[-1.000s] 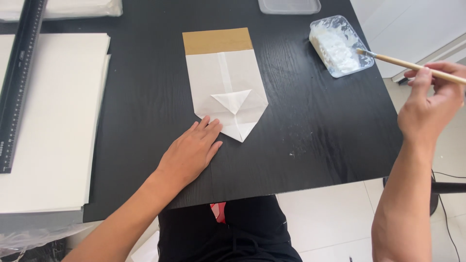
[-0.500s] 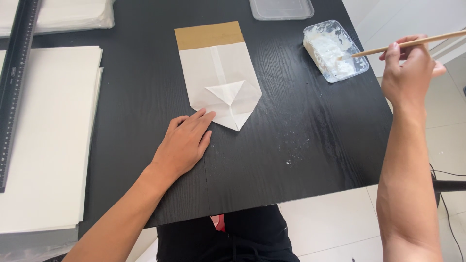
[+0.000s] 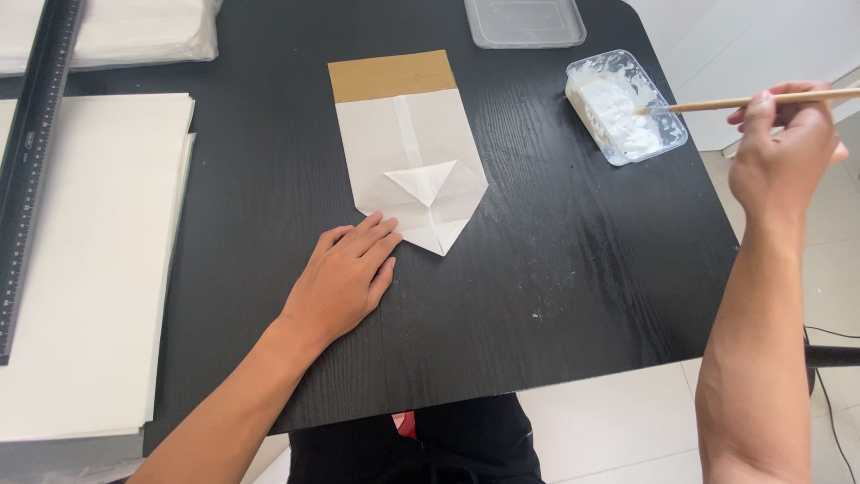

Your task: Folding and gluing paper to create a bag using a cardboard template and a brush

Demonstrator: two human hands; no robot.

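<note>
White paste tub (image 3: 624, 106) at 2 o'clock: my right hand (image 3: 781, 152) pinches the brush (image 3: 752, 101); left hand (image 3: 345, 276) flat, empty, touching folded paper bag (image 3: 408, 148).

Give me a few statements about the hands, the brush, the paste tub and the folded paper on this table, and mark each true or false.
1. The right hand holds a brush whose tip is in the paste tub. True.
2. The left hand lies flat on the table, its fingertips at the lower edge of the folded paper. True.
3. The folded paper is all white. False: a brown band runs across its top.
4. The paste tub stands left of the paper. False: it stands to the right.
5. A black ruler lies at the left. True.
</note>
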